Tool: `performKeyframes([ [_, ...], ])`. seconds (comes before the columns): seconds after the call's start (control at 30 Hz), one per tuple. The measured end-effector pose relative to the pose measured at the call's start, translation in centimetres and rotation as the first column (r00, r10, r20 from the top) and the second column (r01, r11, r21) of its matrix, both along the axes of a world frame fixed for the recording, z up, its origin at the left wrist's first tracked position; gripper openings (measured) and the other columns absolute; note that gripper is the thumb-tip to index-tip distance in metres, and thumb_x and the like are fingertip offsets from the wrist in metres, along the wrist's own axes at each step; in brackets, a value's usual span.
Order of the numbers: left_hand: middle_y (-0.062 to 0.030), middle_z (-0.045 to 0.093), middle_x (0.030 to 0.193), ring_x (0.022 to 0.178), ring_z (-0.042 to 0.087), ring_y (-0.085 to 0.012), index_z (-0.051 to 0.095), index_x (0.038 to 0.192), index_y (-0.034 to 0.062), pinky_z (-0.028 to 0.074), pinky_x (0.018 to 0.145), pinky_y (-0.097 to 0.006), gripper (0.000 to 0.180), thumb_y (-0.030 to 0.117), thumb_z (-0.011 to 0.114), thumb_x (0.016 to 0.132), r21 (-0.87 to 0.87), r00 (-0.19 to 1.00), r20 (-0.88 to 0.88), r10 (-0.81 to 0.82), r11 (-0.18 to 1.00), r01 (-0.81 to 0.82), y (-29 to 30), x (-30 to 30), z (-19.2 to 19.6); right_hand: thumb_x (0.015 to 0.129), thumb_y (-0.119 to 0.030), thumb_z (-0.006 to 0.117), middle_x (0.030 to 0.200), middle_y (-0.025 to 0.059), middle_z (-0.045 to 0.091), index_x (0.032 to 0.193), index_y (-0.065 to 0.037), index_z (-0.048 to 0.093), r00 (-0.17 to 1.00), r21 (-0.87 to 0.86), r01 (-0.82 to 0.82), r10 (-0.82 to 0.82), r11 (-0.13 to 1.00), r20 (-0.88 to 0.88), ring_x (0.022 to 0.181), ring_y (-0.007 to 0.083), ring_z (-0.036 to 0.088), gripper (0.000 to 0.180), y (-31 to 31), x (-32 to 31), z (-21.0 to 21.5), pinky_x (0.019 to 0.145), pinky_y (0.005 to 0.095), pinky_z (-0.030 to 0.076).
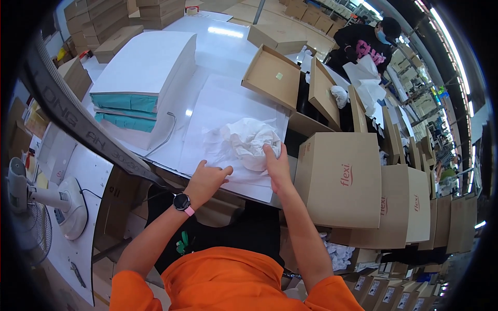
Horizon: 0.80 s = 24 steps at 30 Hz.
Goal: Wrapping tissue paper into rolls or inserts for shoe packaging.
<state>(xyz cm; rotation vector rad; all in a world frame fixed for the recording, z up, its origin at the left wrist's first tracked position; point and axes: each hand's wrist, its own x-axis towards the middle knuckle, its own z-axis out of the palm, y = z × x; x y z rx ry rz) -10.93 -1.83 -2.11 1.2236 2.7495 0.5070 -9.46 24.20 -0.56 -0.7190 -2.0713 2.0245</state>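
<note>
A loose ball of crumpled white tissue paper (248, 139) rests on flat white sheets (205, 116) at the table's near edge. My right hand (278, 167) is closed on the ball's right side, thumb on the near face and fingers partly hidden behind it. To the lower left of the ball, my left hand (206, 181) hovers over the sheets' edge. Its thumb and fingers are apart and hold nothing. A watch with a pink strap (182, 203) is on my left wrist. What the paper may wrap cannot be seen.
A tall stack of white paper (142, 62) with teal wrapping stands left on the white table. Open brown boxes (272, 75) line the right side, near a large carton (340, 181). A dark post (78, 124) crosses the left. A person (365, 44) handles paper across the row.
</note>
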Motion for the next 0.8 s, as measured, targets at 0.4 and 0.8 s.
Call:
performKeyframes([
  [0.4, -0.0143, 0.077, 0.095, 0.097, 0.078, -0.0385, 0.062, 0.129, 0.0108, 0.047, 0.112, -0.072, 0.020, 0.021, 0.062, 0.112, -0.078, 0.999, 0.031, -0.014, 0.997, 0.017, 1.2, 1.0, 1.0, 0.087, -0.048, 0.086, 0.135, 0.0250, 0.071, 0.144, -0.013, 0.064, 0.863, 0.741, -0.504, 0.223, 0.444, 0.453, 0.126, 0.0462, 0.070, 0.070, -1.0, -1.0, 9.4, 0.104, 0.0541, 0.059],
  [0.8, -0.0092, 0.075, 0.114, 0.122, 0.072, -0.0359, 0.074, 0.124, 0.0145, 0.041, 0.114, -0.080, 0.031, 0.029, 0.081, 0.098, -0.023, 0.992, -0.091, 0.087, 0.996, -0.089, 2.1, 3.4, -1.3, 0.078, -0.029, 0.099, 0.132, 0.0224, 0.066, 0.138, -0.004, 0.064, 0.854, 0.919, -0.350, 0.466, 0.183, 0.232, 0.120, 0.0416, 0.067, 0.074, -3.8, -0.5, 1.3, 0.107, 0.0464, 0.054],
])
